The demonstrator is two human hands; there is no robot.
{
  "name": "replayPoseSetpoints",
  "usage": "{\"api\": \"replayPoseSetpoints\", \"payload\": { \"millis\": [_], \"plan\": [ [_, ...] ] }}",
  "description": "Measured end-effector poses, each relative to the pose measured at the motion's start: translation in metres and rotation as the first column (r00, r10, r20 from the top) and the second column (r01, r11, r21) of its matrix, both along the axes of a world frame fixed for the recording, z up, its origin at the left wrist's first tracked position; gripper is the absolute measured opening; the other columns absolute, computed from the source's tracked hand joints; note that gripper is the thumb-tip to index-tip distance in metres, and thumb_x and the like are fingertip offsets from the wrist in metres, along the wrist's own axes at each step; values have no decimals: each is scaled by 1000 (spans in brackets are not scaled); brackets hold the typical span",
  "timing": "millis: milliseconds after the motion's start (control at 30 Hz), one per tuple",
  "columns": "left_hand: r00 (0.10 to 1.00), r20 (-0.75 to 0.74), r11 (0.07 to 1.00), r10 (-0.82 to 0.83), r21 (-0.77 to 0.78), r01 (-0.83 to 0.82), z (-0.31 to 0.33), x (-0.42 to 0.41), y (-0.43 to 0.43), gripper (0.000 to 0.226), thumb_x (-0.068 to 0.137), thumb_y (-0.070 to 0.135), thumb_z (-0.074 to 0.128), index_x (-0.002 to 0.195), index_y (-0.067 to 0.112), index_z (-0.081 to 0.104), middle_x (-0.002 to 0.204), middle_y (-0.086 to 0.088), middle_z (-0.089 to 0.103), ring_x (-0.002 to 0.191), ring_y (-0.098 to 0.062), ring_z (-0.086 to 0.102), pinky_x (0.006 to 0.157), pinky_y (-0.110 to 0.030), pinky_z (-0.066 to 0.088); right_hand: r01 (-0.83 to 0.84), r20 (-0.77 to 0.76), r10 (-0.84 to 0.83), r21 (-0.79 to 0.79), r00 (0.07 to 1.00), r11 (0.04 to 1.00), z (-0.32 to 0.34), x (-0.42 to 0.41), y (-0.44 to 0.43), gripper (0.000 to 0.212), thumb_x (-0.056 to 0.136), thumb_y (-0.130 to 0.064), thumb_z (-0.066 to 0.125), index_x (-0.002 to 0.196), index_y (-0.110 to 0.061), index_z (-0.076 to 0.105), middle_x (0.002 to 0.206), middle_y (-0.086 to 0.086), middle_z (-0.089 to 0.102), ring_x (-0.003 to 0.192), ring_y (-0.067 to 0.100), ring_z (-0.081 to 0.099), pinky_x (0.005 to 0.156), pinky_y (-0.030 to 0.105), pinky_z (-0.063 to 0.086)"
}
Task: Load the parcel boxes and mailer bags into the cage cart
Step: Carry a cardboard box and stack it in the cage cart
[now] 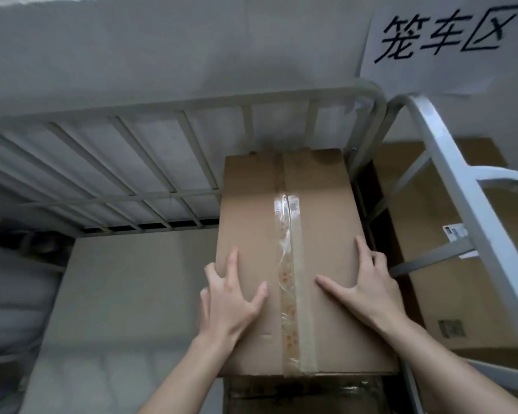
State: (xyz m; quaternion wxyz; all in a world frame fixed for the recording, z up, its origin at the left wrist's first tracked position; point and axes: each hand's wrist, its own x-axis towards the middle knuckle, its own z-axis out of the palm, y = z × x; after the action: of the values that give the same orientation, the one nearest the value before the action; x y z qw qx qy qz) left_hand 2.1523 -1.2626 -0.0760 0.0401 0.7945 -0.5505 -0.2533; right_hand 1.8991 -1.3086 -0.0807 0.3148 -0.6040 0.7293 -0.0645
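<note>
Parcel box [251,204] lies inside the cage cart [192,106], in the right rear corner, with its far end at the back rails and its taped seam running away from the person. It rests on a darker carton [305,394]. Left hand [234,297] lies flat on the lid, fingers spread, outer fingers over the left edge. Right hand [368,282] lies flat likewise, fingers spread toward the right edge. Neither hand grips. A second cart [449,162] to the right holds a labelled box [461,288].

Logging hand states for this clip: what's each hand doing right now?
Left hand: open, fingers spread on the cardboard box.
Right hand: open, flat on the same box.
</note>
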Motion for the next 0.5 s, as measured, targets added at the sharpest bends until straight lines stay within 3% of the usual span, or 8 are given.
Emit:
{"api": "replayPoseSetpoints", "payload": {
  "millis": [100,167,267,367,500],
  "plan": [
    [999,27,999,-35,17,34,3,-1,11,91,86,72,47,159,35,6,148,-18,26,113,-41,57,99,-40,44,86,119,-89,27,989,996,-3,-10,-11,121,69,-78,69,159,-31,2,152,3,36,132,28,48,107,44,44],
    [997,39,998,-64,29,63,5,-2,14,95,81,77,40,160,34,6,147,-17,26,117,-39,56,100,-39,43,199,259,-206,53,944,979,-4,-13,-19,115,67,-72,75,156,-27,18,150,0,45,130,23,51,107,43,45],
    [999,34,1000,-11,24,10,4,14,8,98,83,75,49,160,30,10,144,-16,33,115,-41,57,96,-41,47,278,373,-282,64,884,958,-3,3,-17,90,63,-63,84,136,-26,48,125,-5,62,112,16,61,91,32,49],
    [998,40,998,53,-22,-52,7,27,-26,106,78,77,54,160,24,12,132,-16,41,113,-44,57,95,-44,46,349,399,-337,45,853,936,-8,20,4,91,61,-56,89,134,-23,45,122,-6,58,110,16,60,88,29,47],
    [978,114,981,173,66,-182,4,30,-67,115,76,82,54,158,11,14,144,-24,32,125,-47,47,103,-49,41,423,388,-396,19,832,906,-12,58,28,98,60,-57,88,137,-21,39,131,-1,54,117,21,57,96,37,49]
  ]
}}
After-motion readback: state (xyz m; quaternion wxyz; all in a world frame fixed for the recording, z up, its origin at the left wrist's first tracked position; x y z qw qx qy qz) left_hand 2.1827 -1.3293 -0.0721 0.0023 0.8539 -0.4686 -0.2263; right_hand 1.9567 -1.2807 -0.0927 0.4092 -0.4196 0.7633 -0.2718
